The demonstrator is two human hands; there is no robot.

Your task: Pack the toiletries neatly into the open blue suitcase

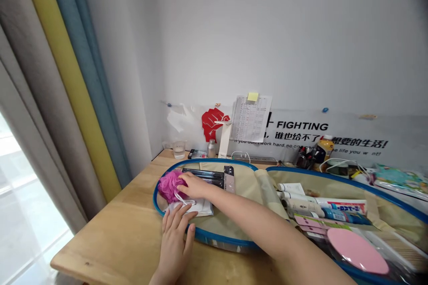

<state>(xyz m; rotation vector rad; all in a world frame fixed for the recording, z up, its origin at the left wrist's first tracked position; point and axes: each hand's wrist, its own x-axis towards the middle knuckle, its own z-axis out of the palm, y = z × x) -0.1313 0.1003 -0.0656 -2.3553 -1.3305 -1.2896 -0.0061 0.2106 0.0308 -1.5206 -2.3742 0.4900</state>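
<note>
Over a pale wooden desk (100, 231), beneath a wall poster reading FIGHTING (302, 125), a blue-rimmed case (214, 237) lies open, and here's the right hand (197, 185) reaching across it, fingers together, tips pressed into a pink bath puff (170, 185). Clamped or only resting? Can't tell from this angle. The puff sits right under those fingertips, at the left end of the case. It looks soft and very light, and it'll squash at a touch, so the bunched middle looks like the best place to take hold. Down at the near rim, the left hand (175, 242) has its fingers spread well apart, tips just beside a white packet (197, 208), which looks thin and floppy. Just past the right fingers lie dark slim packs (203, 177), and well off to their right, a row of tubes (324, 207).
</note>
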